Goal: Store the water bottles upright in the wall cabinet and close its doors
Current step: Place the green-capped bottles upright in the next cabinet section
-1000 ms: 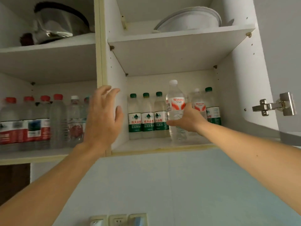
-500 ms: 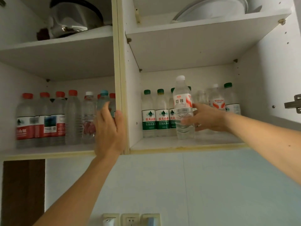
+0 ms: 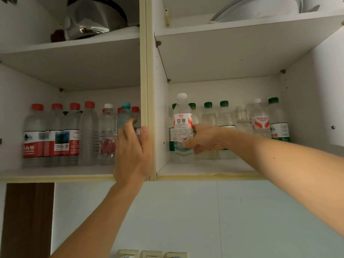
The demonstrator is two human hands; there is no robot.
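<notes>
The wall cabinet [image 3: 144, 71] stands open, with upright water bottles on both lower shelves. My right hand [image 3: 206, 140] grips a white-capped bottle [image 3: 182, 120] with a red and white label; it stands upright at the left front of the right compartment, ahead of several green-capped bottles [image 3: 225, 116]. My left hand [image 3: 132, 151] reaches into the left compartment with its fingers against a blue-capped bottle [image 3: 125, 112] and its thumb by the divider. Red-capped bottles [image 3: 37, 136] fill the rest of that shelf. The cabinet doors are out of view.
A metal pot [image 3: 93, 17] sits on the upper left shelf and white plates [image 3: 260, 10] on the upper right one. Wall sockets [image 3: 150, 255] line the bottom edge of the pale wall. A dark brown panel [image 3: 28, 220] is at the lower left.
My right hand has slid the white-capped bottle leftwards along the right shelf. My left hand has gone from in front of the divider into the left compartment, up to the blue-capped bottle.
</notes>
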